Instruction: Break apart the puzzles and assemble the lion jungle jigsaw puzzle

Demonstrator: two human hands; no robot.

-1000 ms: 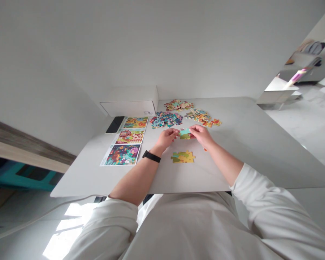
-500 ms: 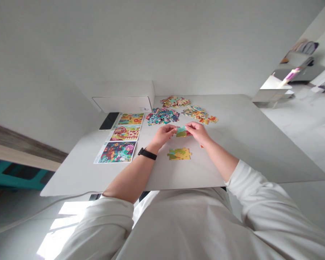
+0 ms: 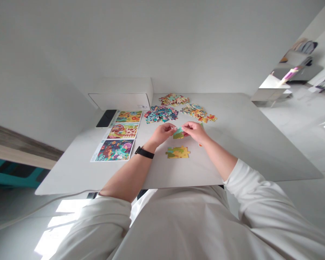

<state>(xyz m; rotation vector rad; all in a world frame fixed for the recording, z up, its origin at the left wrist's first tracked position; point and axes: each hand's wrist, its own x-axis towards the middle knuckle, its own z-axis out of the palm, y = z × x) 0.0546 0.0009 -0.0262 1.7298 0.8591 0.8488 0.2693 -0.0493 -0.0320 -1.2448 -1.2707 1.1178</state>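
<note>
My left hand [image 3: 164,133] and my right hand [image 3: 194,131] meet over the middle of the table, each with its fingers pinched. Between them they hold green and light-blue puzzle pieces [image 3: 178,133]; whether these are one piece or two joined, I cannot tell. Nearer to me lies a joined strip of yellow-green puzzle pieces [image 3: 178,152], flat on the table. Beyond my hands are three heaps of loose pieces: a teal and purple heap [image 3: 161,114], an orange and yellow heap [image 3: 195,112], and a red and cream heap [image 3: 173,99]. My right hand partly hides another piece.
Three picture sheets, a jungle scene [image 3: 129,116], a farm scene [image 3: 122,131] and a dark night scene [image 3: 115,150], lie on the left of the table [image 3: 249,144]. Beside them is a phone [image 3: 106,118]. A white box [image 3: 119,100] stands behind, against the wall.
Both hands still hold the green pieces, with the right fingers shifted slightly over them. The whole view has moved a little; the joined strip and the heaps stay in place.
</note>
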